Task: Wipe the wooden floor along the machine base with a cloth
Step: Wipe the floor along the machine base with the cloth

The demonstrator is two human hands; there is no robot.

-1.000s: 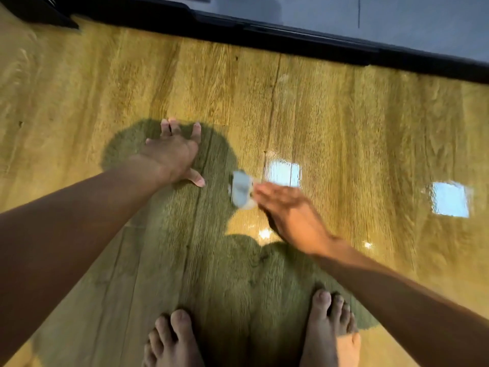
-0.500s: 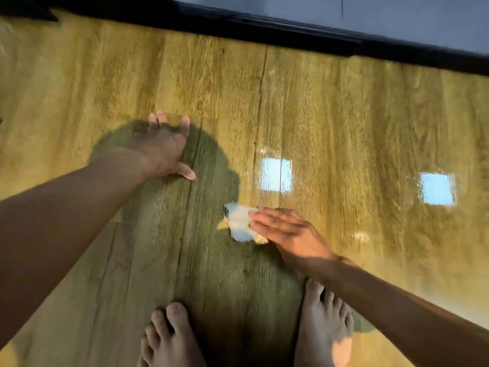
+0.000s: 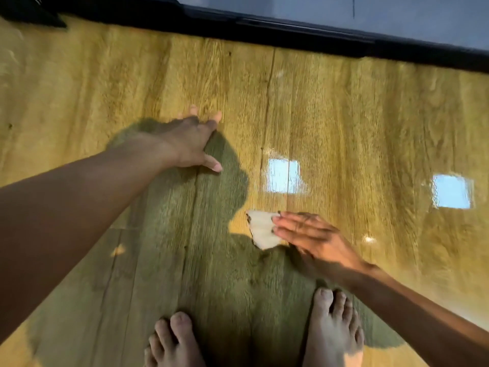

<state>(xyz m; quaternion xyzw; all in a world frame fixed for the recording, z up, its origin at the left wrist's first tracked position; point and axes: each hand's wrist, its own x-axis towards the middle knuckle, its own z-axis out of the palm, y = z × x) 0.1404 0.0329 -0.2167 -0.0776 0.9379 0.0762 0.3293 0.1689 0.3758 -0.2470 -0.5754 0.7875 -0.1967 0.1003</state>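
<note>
A small pale cloth (image 3: 260, 229) lies flat on the glossy wooden floor (image 3: 344, 107), right of centre. My right hand (image 3: 312, 239) presses down on the cloth's right part with flat, straight fingers; the left part of the cloth sticks out from under the fingertips. My left hand (image 3: 190, 144) rests palm down on the floor with its fingers spread, to the upper left of the cloth and apart from it. The black machine base (image 3: 277, 30) runs across the top of the view, well beyond both hands.
My two bare feet (image 3: 333, 329) stand on the floor at the bottom, just below my right hand. Two bright square reflections (image 3: 284, 176) shine on the boards. A dark object (image 3: 31, 14) sits at the top left corner.
My right hand has slid the cloth across the floor toward my feet, then slightly to the right. My left hand has stayed planted on the floor.
</note>
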